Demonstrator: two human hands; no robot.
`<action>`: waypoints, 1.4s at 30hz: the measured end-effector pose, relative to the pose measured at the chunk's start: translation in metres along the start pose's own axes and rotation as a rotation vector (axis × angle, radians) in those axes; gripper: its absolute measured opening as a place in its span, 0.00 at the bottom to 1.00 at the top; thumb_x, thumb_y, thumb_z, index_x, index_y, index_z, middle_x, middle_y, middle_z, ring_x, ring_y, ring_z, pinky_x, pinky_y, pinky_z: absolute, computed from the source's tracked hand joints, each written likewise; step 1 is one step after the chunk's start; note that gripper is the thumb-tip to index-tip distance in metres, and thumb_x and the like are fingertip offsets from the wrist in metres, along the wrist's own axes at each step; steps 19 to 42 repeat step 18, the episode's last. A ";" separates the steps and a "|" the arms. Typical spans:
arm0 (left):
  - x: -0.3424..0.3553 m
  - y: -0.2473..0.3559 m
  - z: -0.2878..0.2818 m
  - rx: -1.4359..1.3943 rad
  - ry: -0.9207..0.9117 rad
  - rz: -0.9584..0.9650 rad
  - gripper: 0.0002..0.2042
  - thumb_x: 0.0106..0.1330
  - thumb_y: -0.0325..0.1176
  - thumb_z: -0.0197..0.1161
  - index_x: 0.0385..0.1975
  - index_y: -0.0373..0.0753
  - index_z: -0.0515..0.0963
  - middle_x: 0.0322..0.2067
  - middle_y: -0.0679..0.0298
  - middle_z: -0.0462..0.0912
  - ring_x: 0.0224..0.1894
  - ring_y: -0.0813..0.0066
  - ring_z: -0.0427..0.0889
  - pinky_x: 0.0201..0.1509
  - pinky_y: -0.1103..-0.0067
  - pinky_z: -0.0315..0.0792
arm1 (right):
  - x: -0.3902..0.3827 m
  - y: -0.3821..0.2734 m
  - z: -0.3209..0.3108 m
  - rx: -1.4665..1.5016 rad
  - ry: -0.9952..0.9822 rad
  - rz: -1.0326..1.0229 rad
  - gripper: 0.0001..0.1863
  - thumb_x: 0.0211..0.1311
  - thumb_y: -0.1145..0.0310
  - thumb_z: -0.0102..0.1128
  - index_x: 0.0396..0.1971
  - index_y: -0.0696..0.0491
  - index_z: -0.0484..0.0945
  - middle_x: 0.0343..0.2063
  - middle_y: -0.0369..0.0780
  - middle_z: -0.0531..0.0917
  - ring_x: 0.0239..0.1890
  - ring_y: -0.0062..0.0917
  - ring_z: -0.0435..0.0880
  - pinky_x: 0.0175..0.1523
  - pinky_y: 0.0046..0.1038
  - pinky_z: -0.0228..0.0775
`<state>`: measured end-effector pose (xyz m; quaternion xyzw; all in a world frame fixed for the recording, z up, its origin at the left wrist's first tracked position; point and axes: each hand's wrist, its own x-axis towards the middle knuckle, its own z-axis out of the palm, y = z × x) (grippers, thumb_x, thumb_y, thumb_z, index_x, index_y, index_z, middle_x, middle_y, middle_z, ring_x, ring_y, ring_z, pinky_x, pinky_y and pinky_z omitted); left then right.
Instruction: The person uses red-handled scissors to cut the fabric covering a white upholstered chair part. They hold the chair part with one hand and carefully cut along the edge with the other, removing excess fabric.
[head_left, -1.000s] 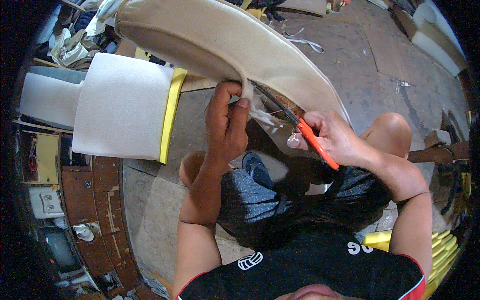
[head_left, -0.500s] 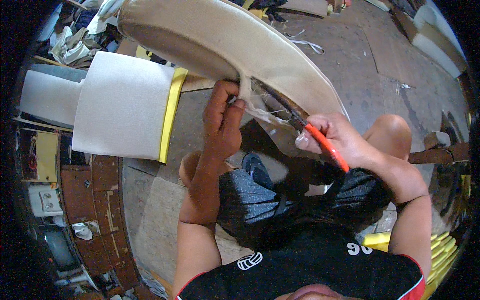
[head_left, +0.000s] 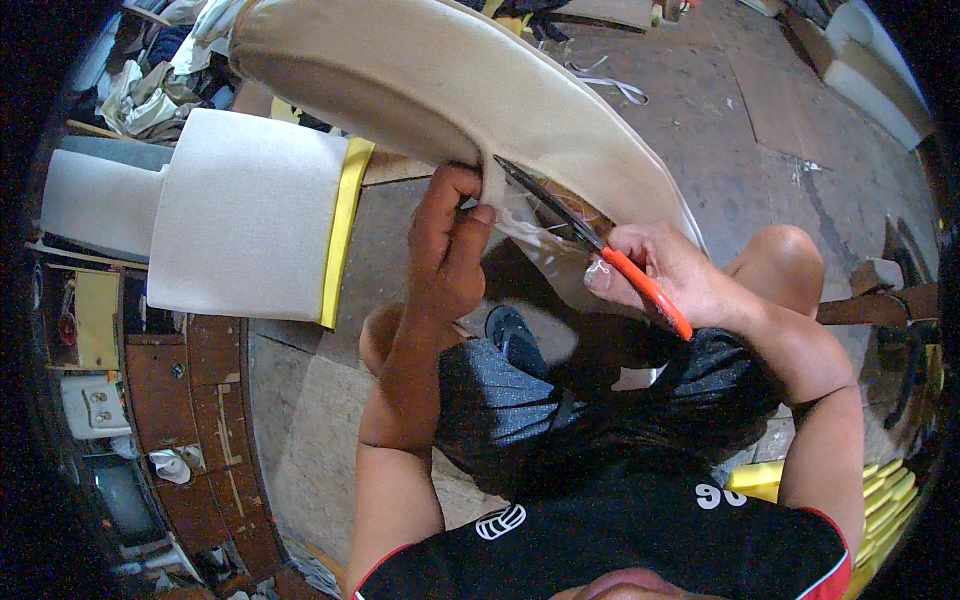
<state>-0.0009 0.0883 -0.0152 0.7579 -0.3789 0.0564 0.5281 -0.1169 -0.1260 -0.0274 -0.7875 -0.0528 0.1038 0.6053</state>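
Note:
A long, curved beige upholstered piece stretches from the upper left down towards my right knee, its fabric parted along the near side. My left hand pinches the loose fabric edge at that opening, thumb against curled fingers. Scissors with orange handles and dark blades are gripped in my right hand. Their tip lies at the opening, just right of my left fingers, against the beige fabric. Pale loose threads hang below the blades. A small white scrap clings to my right thumb.
A light grey cushioned seat with a yellow edge stands to the left. Brown wooden furniture lines the far left, below heaped cloth. White strips lie on the floor beyond; yellow foam pieces sit at lower right.
The scissors' tip has shifted slightly left and up along the opening, and my right hand has moved a little left with them. My left hand keeps its pinch on the fabric.

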 end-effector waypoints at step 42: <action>-0.002 -0.006 0.000 -0.046 -0.023 -0.022 0.05 0.63 0.23 0.50 0.37 0.35 0.70 0.30 0.64 0.71 0.31 0.80 0.67 0.35 0.80 0.65 | 0.002 0.006 0.006 -0.036 0.057 -0.038 0.18 0.63 0.58 0.67 0.24 0.57 0.76 0.19 0.32 0.73 0.25 0.14 0.68 0.29 0.25 0.62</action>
